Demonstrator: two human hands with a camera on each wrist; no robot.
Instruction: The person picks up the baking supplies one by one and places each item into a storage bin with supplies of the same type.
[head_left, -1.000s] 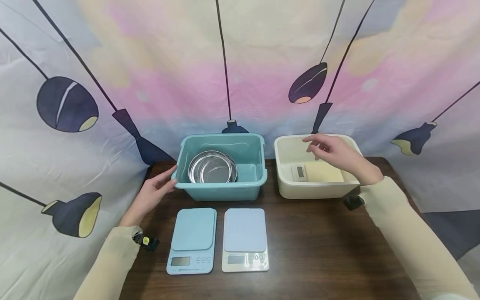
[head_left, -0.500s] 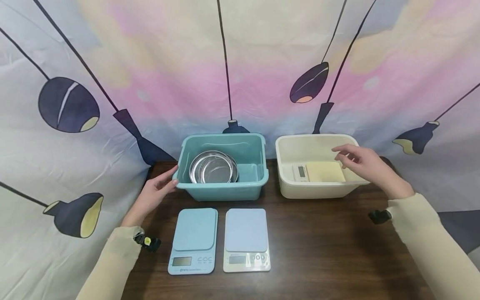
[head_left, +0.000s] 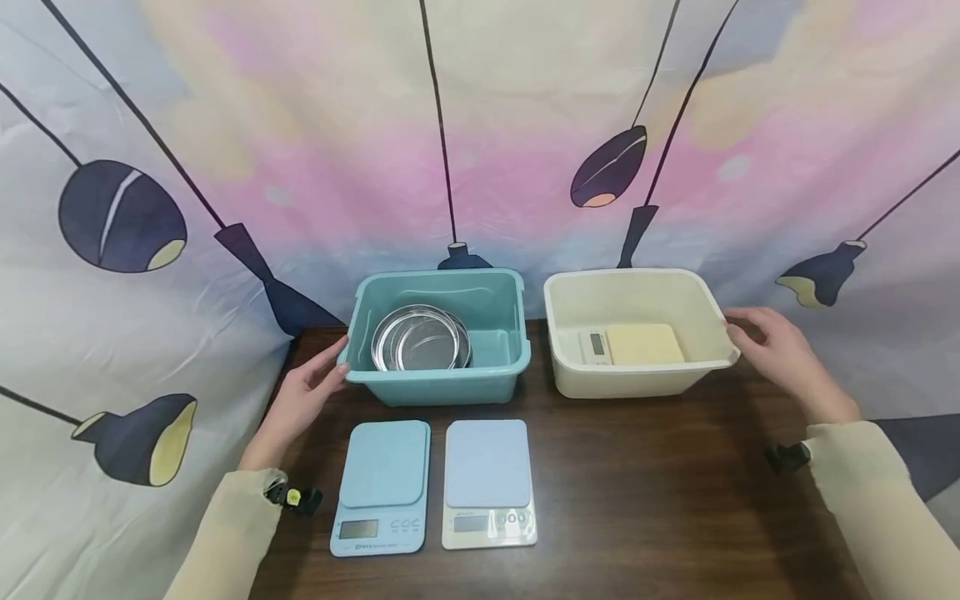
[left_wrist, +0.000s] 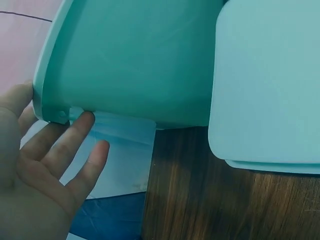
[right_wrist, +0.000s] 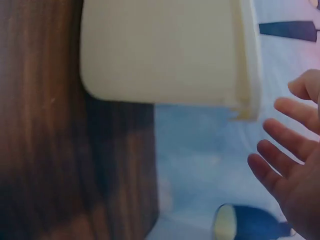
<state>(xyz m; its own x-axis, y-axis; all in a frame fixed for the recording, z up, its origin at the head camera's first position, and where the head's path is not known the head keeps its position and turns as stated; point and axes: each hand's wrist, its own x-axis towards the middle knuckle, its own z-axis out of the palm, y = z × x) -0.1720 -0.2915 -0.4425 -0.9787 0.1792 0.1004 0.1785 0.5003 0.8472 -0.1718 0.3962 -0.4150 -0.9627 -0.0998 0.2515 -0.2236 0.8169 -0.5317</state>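
My left hand (head_left: 300, 400) is at the left end of the teal bin (head_left: 442, 390), its fingertips and thumb touching the rim. The left wrist view shows the left fingers (left_wrist: 67, 150) loosely spread against the bin's side. Inside lie several shiny round metal dishes (head_left: 423, 337), partly overlapping. My right hand (head_left: 783, 358) is beside the right end of the cream bin (head_left: 637, 383). The right wrist view shows the right fingers (right_wrist: 282, 157) spread, with a gap between them and the rim. A kitchen scale with a yellow platform (head_left: 643, 344) lies in the cream bin.
In front of the teal bin, a light blue kitchen scale (head_left: 381, 487) and a white kitchen scale with a pale lilac platform (head_left: 489, 483) lie side by side on the dark wooden table (head_left: 637, 500). A printed curtain (head_left: 510, 167) hangs close behind the bins.
My right hand has moved right, from above the cream bin to beside its right rim. My left hand keeps its place at the teal bin. The view has shifted slightly.
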